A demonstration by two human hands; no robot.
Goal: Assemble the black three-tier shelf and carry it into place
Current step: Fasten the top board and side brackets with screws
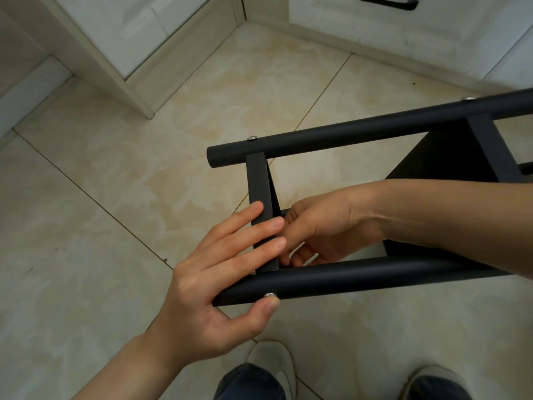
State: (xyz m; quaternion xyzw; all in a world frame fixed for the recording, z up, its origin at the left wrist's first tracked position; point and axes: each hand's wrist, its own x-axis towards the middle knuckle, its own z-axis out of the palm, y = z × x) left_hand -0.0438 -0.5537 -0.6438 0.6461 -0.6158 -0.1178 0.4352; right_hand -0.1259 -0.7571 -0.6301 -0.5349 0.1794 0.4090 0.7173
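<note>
The black shelf lies on its side above the tiled floor. Its far round post and near round post run left to right, joined by a flat tier panel at their left ends. A second tier sits further right. My left hand clamps the near post's end, with its fingers lying across the panel's edge and its thumb under a silver screw. My right hand reaches inside the frame behind the panel, fingers curled at the inner corner. What they hold is hidden.
Beige floor tiles spread to the left and front. A white cabinet stands at the back left, and a white drawer front with a black handle at the back right. My shoes are at the bottom edge.
</note>
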